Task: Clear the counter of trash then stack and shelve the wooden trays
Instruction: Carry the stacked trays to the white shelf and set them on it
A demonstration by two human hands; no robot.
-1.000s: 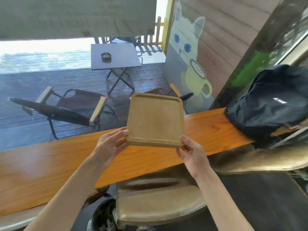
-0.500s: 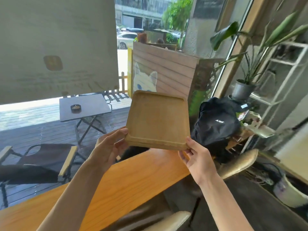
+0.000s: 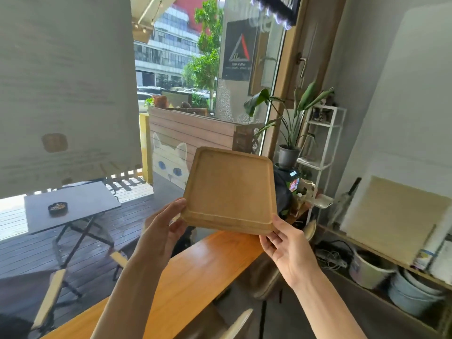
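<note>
A square wooden tray point(image 3: 230, 192) with rounded corners, a low raised rim and a pale, worn inner face is held in the air above the counter point(image 3: 186, 272). A second edge is seen beneath its near side, so stacked trays may be gripped. Its face is tilted toward the camera, far edge raised; no long axis can be told. The left hand point(image 3: 162, 228) is closed on the near left corner, the right hand point(image 3: 285, 243) on the near right corner.

Potted plant point(image 3: 288, 133) and white rack point(image 3: 325, 143) ahead
</note>
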